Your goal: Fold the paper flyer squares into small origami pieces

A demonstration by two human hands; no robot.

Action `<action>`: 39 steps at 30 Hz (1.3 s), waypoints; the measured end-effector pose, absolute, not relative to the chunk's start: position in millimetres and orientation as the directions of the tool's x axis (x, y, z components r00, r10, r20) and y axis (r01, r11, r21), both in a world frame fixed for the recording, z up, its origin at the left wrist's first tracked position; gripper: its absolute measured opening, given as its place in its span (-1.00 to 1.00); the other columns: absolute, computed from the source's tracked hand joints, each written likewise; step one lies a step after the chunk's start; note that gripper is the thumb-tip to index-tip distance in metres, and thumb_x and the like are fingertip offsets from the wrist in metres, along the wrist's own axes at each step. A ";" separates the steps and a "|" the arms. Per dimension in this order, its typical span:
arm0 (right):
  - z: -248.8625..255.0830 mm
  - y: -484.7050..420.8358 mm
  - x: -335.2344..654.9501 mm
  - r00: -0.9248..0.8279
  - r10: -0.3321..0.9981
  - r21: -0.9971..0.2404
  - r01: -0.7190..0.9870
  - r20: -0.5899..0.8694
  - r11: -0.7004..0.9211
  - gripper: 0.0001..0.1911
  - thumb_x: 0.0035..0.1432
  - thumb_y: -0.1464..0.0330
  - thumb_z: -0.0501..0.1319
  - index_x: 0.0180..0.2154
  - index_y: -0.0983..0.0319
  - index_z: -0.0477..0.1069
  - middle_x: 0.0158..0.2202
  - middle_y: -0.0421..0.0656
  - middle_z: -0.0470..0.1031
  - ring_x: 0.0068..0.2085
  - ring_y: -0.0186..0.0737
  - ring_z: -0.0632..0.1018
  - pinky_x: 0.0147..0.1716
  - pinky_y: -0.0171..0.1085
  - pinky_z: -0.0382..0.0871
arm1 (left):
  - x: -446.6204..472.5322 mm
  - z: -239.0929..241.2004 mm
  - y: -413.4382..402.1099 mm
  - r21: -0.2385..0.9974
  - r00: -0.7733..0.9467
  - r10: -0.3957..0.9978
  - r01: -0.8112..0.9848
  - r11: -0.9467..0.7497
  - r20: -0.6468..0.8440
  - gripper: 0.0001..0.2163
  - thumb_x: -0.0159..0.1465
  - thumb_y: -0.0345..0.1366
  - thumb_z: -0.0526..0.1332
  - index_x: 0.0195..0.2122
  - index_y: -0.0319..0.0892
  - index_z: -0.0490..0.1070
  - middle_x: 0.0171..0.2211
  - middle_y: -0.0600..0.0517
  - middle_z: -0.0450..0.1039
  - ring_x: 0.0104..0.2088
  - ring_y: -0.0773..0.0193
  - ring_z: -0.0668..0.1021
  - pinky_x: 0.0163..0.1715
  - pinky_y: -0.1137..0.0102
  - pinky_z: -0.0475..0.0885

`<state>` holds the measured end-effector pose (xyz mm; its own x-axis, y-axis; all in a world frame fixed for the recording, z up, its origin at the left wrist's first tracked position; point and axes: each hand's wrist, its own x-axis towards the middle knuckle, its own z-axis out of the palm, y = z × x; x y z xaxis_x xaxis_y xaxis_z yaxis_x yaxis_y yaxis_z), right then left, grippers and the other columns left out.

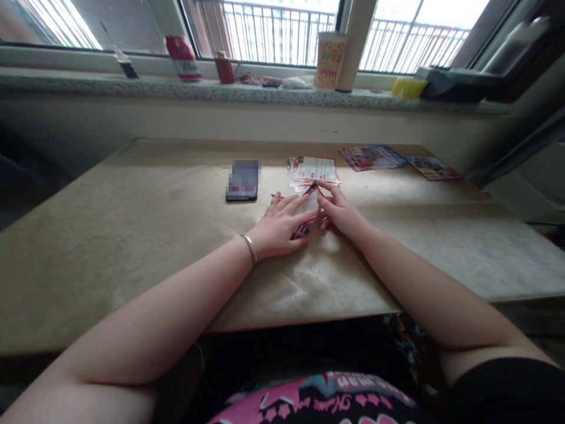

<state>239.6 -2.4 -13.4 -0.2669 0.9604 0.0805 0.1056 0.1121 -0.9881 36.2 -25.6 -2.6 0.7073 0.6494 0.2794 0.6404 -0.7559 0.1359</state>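
In the head view, a printed paper leaflet (304,227) lies partly folded on the table, its pale side and colourful side both showing. My left hand (282,227) lies flat across it, fingers stretched out and apart. At the leaflet's right edge, my right hand (338,207) has curled fingers holding the raised paper; its fingertips are partly hidden. Just beyond both hands rests a loose stack of white, red-edged printed sheets (313,169). A dark phone (242,181) with a blurred-out screen lies to the left of the stack.
Colourful leaflets (375,158) lie at the table's back right, with another leaflet (432,168) beside them. On the granite windowsill (265,93) stand a red-and-white can (183,59), a small red container (224,69), a patterned cup (329,62) and a yellow block (408,88).
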 end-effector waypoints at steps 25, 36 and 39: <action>-12.5 6.7 251.7 -0.055 0.993 -0.924 0.364 0.108 0.120 -0.77 -0.05 0.23 0.30 -0.50 0.20 0.29 -0.54 -0.24 0.39 -0.49 -0.32 0.39 -0.48 -0.31 0.29 | 34.9 2.5 -25.4 -0.002 0.768 0.579 0.603 -0.798 0.274 -0.60 0.27 -0.05 0.17 0.06 -0.13 0.44 0.21 -0.05 0.32 0.28 -0.07 0.23 0.33 -0.12 -0.25; -8.0 6.4 257.2 -0.159 0.986 -0.851 0.508 0.057 0.132 -0.73 0.00 0.16 0.24 -0.50 0.22 0.35 -0.56 -0.24 0.39 -0.50 -0.33 0.34 -0.51 -0.32 0.20 | 34.5 0.7 -25.5 -0.003 0.796 0.548 0.568 -0.823 0.258 -0.59 0.30 -0.02 0.15 0.09 -0.12 0.42 0.09 -0.04 0.44 0.29 -0.09 0.22 0.32 -0.12 -0.16; -7.0 6.3 259.0 -0.215 0.974 -0.837 0.519 0.064 0.170 -0.78 -0.01 0.20 0.26 -0.46 0.24 0.43 -0.53 -0.22 0.45 -0.48 -0.31 0.38 -0.49 -0.31 0.23 | 34.8 0.1 -25.1 -0.007 0.794 0.548 0.569 -0.822 0.264 -0.58 0.30 -0.01 0.14 0.09 -0.12 0.42 0.08 -0.06 0.45 0.29 -0.08 0.22 0.32 -0.11 -0.16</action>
<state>259.0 6.3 -7.0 -0.2154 0.9744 0.0643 0.5194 0.1701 -0.8374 34.8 -25.1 0.1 0.7939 0.5478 0.2638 0.5694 -0.8220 -0.0066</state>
